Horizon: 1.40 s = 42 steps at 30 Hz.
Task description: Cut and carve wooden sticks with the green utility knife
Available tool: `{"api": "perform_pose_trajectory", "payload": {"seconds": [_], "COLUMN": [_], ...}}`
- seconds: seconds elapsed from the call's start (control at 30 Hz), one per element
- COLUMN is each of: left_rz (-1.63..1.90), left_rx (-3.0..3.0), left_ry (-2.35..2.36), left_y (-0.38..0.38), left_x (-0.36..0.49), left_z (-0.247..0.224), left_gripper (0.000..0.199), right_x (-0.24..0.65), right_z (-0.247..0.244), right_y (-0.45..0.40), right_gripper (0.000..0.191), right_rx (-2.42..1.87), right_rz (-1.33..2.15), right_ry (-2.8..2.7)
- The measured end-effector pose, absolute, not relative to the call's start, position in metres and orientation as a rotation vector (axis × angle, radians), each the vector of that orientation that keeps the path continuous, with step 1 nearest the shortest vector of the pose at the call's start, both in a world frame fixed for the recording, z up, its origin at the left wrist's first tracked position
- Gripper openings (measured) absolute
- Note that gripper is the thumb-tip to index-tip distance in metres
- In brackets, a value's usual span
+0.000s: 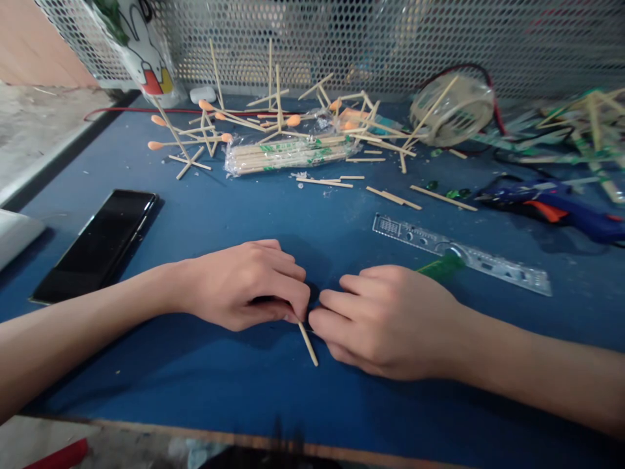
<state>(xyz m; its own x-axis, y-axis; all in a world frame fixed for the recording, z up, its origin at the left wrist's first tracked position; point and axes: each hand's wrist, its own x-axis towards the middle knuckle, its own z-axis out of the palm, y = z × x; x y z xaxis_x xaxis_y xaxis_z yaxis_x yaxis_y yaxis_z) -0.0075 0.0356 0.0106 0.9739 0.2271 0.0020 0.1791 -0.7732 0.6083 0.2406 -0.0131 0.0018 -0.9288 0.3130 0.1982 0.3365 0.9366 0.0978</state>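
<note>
Blue counter (pixel 170 391) forms the work surface. I register the left hand (pixel 254 283) pinching a thin, pale wooden stick (pixel 308 344) between thumb and forefinger, the stick's exposed end directed toward the near edge. The right hand (pixel 385 319) is positioned just beside it, fingers curled; I cannot tell whether they grip anything. Beyond the right hand lies a clear plastic ruler (pixel 508 268). Farther back: a plastic-wrapped bundle of wooden sticks (pixel 288 155) and, at right, a blue glue gun with orange trigger (pixel 583 212).
</note>
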Motion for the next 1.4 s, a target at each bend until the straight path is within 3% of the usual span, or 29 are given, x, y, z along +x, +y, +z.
{"api": "perform_pose_trajectory", "payload": {"seconds": [1.07,1.4], "left_rz": [0.124,0.143], "left_rx": [2.474,2.478], "left_ry": [0.264,0.255], "left_y": [0.036,0.035], "left_x": [-0.006,-0.007], "left_z": [0.011,0.009], "left_gripper": [0.016,0.015], "right_x": [0.241,0.234], "right_z": [0.002,0.0], "right_y": [-0.015,-0.027], "right_gripper": [0.004,0.013], "right_rx": [-0.515,-0.597], "right_rz": [-0.148,-0.252], "right_ry": [-2.967,-2.891]}}
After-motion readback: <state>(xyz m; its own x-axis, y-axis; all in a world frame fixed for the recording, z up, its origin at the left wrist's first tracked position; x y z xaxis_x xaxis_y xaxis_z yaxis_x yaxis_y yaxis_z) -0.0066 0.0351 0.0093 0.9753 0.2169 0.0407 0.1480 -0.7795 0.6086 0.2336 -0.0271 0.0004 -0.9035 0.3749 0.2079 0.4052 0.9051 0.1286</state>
